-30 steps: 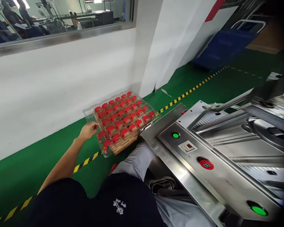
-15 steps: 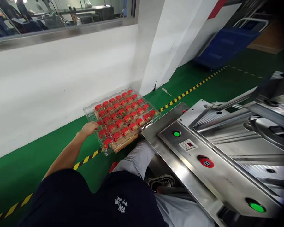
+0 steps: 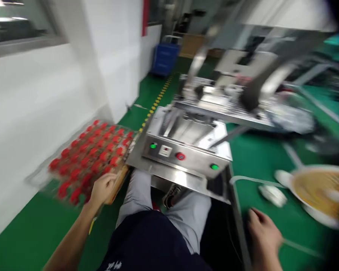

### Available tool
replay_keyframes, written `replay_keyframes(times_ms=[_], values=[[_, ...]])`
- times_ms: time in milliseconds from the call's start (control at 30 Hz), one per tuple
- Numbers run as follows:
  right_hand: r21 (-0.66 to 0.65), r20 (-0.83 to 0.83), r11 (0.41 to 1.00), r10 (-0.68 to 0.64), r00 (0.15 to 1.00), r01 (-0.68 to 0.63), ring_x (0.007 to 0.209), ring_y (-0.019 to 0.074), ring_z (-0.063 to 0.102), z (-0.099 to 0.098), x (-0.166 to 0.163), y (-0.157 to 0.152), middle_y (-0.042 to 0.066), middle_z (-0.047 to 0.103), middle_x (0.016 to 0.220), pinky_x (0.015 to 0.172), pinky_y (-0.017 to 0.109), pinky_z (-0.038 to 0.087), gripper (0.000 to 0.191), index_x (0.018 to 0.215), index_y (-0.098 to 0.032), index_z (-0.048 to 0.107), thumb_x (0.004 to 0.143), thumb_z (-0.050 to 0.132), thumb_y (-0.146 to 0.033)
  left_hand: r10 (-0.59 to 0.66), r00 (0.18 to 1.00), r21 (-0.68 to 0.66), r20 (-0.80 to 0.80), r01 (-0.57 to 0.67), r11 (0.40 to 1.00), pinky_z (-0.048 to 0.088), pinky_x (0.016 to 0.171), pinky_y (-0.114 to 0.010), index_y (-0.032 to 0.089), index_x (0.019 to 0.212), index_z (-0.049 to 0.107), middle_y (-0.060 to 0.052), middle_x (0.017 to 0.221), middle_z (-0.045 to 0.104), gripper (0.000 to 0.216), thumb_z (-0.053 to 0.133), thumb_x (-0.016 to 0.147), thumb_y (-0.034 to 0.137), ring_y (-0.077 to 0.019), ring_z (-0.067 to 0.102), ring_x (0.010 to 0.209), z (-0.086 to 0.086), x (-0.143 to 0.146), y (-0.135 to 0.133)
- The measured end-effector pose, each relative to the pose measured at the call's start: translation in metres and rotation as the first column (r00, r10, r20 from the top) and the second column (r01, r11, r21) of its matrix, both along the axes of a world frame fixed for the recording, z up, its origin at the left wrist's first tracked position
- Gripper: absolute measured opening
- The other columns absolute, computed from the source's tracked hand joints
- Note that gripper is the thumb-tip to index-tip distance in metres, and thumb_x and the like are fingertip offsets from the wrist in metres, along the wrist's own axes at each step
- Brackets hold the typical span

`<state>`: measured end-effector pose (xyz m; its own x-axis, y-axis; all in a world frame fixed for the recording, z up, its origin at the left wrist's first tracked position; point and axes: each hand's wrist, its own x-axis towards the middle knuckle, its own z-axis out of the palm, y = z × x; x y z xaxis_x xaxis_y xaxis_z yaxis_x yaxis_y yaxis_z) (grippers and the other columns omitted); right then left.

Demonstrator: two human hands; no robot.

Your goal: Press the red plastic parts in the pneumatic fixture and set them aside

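My left hand (image 3: pixel 103 186), fingers curled, is at the near right edge of a clear plastic tray (image 3: pixel 38 177) holding rows of red parts (image 3: pixel 93 152). Whether something small is in those fingers is hidden. The tray rests on a brown cardboard-like support (image 3: pixel 120 184). Low on the right is my right hand (image 3: pixel 264 229), smeared by motion, beside the edge of a green surface (image 3: pixel 248 177). Between the hands stands a metal machine (image 3: pixel 183 165) with two green buttons, a small display and a red button. Its upper metal plate (image 3: pixel 228 109) is raised.
A white wall (image 3: pixel 31 94) runs along the left. To the right are a white-rimmed container (image 3: pixel 316 214) with orange-brown contents, a small white object (image 3: pixel 272 195) and a clear plastic bag (image 3: pixel 292 118). A blue cart (image 3: pixel 165 60) stands far back.
The view has swung right, so the tray appears farther left and the whole machine shows. My left hand has gone from the tray's left side to its near right edge. My right hand has come into view.
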<state>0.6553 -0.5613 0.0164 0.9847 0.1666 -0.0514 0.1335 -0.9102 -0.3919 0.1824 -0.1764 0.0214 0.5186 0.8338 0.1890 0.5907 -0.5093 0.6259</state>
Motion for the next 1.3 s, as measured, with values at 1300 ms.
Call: replay_keyframes(times_ms=[1300], values=[[0.914, -0.197, -0.17, 0.611, 0.767, 0.37, 0.085, 0.0206, 0.062, 0.043, -0.153, 0.166, 0.004, 0.069, 0.096, 0.08, 0.032, 0.051, 0.041, 0.104, -0.023, 0.075, 0.075, 0.095, -0.044, -0.691, 0.643, 0.323, 0.331, 0.611, 0.723, 0.063, 0.098, -0.034, 0.026, 0.126, 0.067, -0.009, 0.125, 0.073, 0.037, 0.069, 0.09, 0.022, -0.021, 0.072, 0.114, 0.056, 0.236, -0.091]])
